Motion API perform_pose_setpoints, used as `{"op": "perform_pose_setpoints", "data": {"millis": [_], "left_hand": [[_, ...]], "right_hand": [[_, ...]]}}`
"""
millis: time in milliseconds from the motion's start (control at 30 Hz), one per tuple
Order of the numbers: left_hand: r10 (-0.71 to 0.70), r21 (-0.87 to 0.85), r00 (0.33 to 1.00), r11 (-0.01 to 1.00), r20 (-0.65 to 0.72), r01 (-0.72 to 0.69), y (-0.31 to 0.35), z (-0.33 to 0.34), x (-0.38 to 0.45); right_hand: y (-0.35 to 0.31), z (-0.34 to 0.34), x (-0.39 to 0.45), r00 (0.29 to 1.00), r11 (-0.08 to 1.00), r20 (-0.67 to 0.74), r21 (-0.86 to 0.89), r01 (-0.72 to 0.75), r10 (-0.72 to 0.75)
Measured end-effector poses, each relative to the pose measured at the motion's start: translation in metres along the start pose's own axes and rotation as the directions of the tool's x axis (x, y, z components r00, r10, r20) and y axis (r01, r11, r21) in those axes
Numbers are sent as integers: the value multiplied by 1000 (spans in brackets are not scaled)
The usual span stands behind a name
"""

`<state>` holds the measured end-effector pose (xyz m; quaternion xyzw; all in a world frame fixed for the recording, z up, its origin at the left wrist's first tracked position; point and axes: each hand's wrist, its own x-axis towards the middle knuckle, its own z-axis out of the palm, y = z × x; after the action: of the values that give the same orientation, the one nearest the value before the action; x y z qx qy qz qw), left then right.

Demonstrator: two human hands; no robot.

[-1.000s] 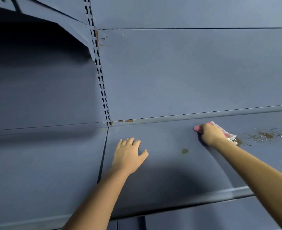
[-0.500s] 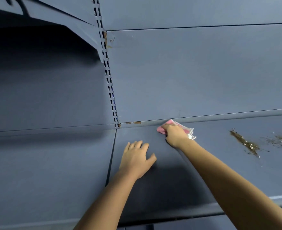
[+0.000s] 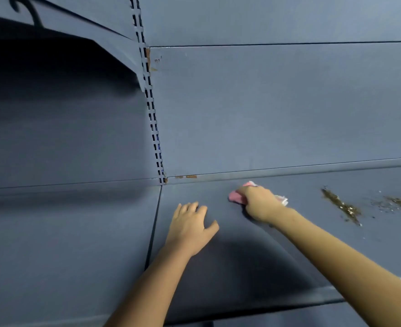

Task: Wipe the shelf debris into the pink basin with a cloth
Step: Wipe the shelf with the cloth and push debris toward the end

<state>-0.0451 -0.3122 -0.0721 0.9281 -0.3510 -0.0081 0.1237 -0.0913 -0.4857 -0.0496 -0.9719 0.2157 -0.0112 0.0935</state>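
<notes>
My right hand (image 3: 259, 204) presses a pink and white cloth (image 3: 236, 197) flat on the blue shelf (image 3: 301, 232), close to the back wall. Only the cloth's edges show around the fingers. My left hand (image 3: 191, 226) lies flat on the shelf with fingers apart, just left of the right hand and holding nothing. A streak of brown debris (image 3: 342, 205) lies on the shelf to the right of the cloth, with a thinner scatter of debris (image 3: 397, 202) farther right. The pink basin is not in view.
A slotted upright post (image 3: 153, 128) runs down the back wall to the seam between two shelf panels (image 3: 153, 230). The shelf's front lip (image 3: 289, 300) crosses the bottom. A higher shelf (image 3: 76, 43) overhangs at upper left, casting dark shadow.
My right hand first carried the cloth left, away from the debris, along the back edge, then slid it slightly nearer. A brown spot on the shelf is gone. My left hand stayed flat.
</notes>
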Motion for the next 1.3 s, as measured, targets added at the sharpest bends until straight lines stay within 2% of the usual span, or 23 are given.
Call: {"op": "perform_pose_setpoints", "data": {"millis": [100,233,367,467,567,633,800,900,1100,1233,1300], "left_hand": [[5,16,1000,1000,-4,-5,-1,0,1],[13,32,1000,999,-2,-13,0,0,0],[4,57,1000,998,21,-5,3,-3,-2],[-11,89,999,996,43,8,6,-7,-5],[-10,142,999,990,49,3,13,-10,-5],[16,124,999,992,41,-21,27,-9,-1],[100,46,995,994,16,-101,82,5,17],[123,51,992,991,25,-124,102,17,22],[115,53,993,992,14,-115,104,26,20],[115,59,993,991,15,-116,105,26,18],[117,53,993,992,19,-117,106,25,18]], "right_hand": [[-21,16,-23,985,978,-10,-124,168,-171],[36,7,-38,992,1000,-123,18,3,-1],[110,-7,-58,964,986,-206,55,-159,167],[137,-29,-69,948,959,-143,72,-275,283],[136,-49,-72,907,912,-114,107,-395,406],[114,-54,-77,923,933,-140,81,-351,359],[49,-18,-94,997,998,-41,10,-67,68],[54,2,-96,995,999,-98,-37,25,-29],[151,-4,-82,954,978,-215,46,-203,209],[194,-24,-83,919,943,-211,72,-326,334],[202,-36,-83,916,930,-164,92,-355,366]]}}
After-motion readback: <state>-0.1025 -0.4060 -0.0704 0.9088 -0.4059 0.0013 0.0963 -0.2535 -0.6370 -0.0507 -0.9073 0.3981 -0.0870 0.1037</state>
